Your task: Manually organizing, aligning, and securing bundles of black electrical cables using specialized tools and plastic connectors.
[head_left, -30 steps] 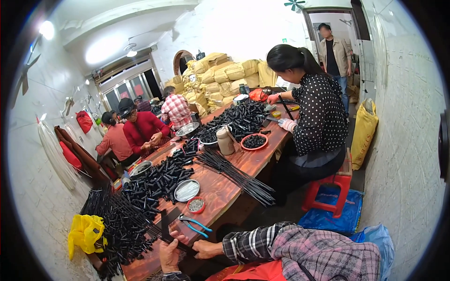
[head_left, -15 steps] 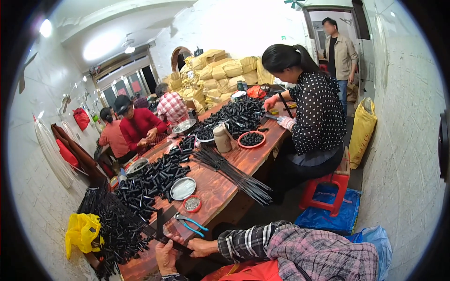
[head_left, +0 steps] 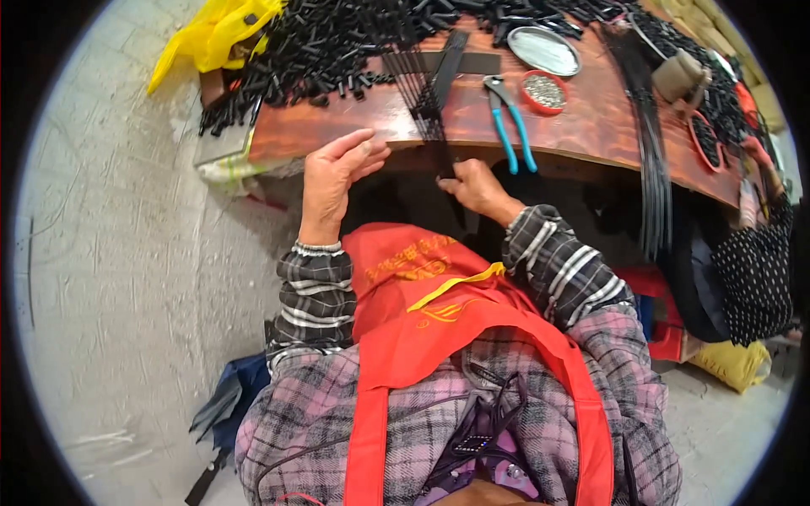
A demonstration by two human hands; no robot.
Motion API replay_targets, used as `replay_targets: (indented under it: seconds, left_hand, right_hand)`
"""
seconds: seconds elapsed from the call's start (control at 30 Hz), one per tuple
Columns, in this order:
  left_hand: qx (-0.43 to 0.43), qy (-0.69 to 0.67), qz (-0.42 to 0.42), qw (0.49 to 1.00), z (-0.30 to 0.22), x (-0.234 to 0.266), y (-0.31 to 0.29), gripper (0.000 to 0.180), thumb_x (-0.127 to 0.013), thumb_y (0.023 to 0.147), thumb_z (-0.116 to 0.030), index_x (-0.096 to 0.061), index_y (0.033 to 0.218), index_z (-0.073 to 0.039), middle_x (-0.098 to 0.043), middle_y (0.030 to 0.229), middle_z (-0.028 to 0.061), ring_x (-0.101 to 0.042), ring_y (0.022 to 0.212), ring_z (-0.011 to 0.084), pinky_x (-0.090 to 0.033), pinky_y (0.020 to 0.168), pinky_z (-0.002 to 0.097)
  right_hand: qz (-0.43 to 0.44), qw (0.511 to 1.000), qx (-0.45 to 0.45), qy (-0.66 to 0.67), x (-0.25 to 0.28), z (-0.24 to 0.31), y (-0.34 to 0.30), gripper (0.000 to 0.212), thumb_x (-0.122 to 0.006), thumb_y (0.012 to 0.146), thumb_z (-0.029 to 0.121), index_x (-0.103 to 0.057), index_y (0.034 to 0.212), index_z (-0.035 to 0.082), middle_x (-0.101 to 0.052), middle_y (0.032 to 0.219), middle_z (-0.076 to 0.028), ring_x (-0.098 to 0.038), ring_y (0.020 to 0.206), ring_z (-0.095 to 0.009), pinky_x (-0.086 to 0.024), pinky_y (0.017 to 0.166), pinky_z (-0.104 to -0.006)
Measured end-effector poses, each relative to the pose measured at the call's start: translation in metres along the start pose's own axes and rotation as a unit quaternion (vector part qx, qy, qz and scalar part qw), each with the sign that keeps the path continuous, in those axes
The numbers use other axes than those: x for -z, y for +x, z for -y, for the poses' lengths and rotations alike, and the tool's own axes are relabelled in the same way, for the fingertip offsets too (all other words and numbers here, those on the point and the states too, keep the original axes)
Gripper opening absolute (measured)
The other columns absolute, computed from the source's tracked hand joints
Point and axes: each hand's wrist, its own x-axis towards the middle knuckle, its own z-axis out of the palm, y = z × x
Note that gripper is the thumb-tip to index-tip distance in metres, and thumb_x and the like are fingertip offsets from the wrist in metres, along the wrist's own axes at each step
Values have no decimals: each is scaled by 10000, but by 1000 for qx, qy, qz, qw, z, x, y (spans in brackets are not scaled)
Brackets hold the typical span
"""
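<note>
The person looks down at their own lap and at the near edge of a long brown wooden desk [head_left: 354, 118]. They wear a checked jacket and a red apron [head_left: 439, 295].

The left hand [head_left: 336, 173] rests at the edge of the desk. Its fingers are stretched out and loose, and they hold nothing. The fingertips touch the wood at the desk's edge.

The right hand [head_left: 479, 189] is just below the desk edge, near the left hand. Its fingers are pinched tight on the bottom end of a bunch of thin black rods [head_left: 426, 84]. The rods lie flat on the desk and fan out a little away from the person. Their near ends hang over the edge, where the right hand grips them. A flat black strip [head_left: 447, 63] lies across them.

Just right of the rods lie pliers with blue handles [head_left: 510, 126]. Beside the pliers sits a small red dish [head_left: 544, 91] full of tiny grey bits. Behind it is a shiny round metal lid [head_left: 544, 49].

A big heap of short black tubes [head_left: 321, 42] covers the far left part of the desk. A yellow plastic bag [head_left: 215, 34] sits at the left end. More long black rods [head_left: 650, 143] hang over the desk on the right. Another person in a black dotted top [head_left: 755, 270] sits at the far right.
</note>
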Motion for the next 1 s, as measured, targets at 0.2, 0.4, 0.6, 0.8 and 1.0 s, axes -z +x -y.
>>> replay_targets:
  seconds: [0.2,0.4,0.6,0.8,1.0]
  left_hand:
    - [-15,31,7,999,-11,5,-8,284,-540,793,-53,-510,1045,74,-589,933,174,-593,858,246,-489,758,318]
    - [-65,19,79,995,-35,-10,16,357,-567,771,-36,-478,1103,60,-579,987,130,-564,914,179,-453,806,278]
    - [-87,25,240,967,-66,-32,44,419,-496,837,-134,-378,1189,58,-539,1060,191,-519,1013,277,-408,883,371]
    - [-114,-22,278,953,-94,-46,41,416,-468,849,-135,-359,1200,60,-541,1036,218,-537,975,318,-417,878,396]
    - [-113,1,281,953,-123,-59,38,379,-467,848,-120,-394,1172,61,-564,1002,193,-555,947,300,-440,851,394]
  right_hand:
    - [25,993,-68,98,-29,4,-16,168,-585,710,162,-571,751,0,-532,658,-217,-534,682,-380,-407,544,-407]
    - [51,987,-80,132,-44,-1,-36,143,-565,744,133,-565,791,-2,-520,615,-182,-560,575,-290,-393,493,-336]
    - [35,992,-36,117,-49,0,-39,142,-563,750,134,-572,820,10,-551,683,-188,-554,677,-345,-419,537,-350]
    - [22,990,-39,134,-43,24,-41,145,-542,747,126,-547,793,-11,-534,671,-222,-519,712,-398,-411,562,-421]
    - [31,990,-45,127,-30,39,-35,128,-568,745,119,-591,824,20,-558,639,-151,-568,608,-292,-423,525,-332]
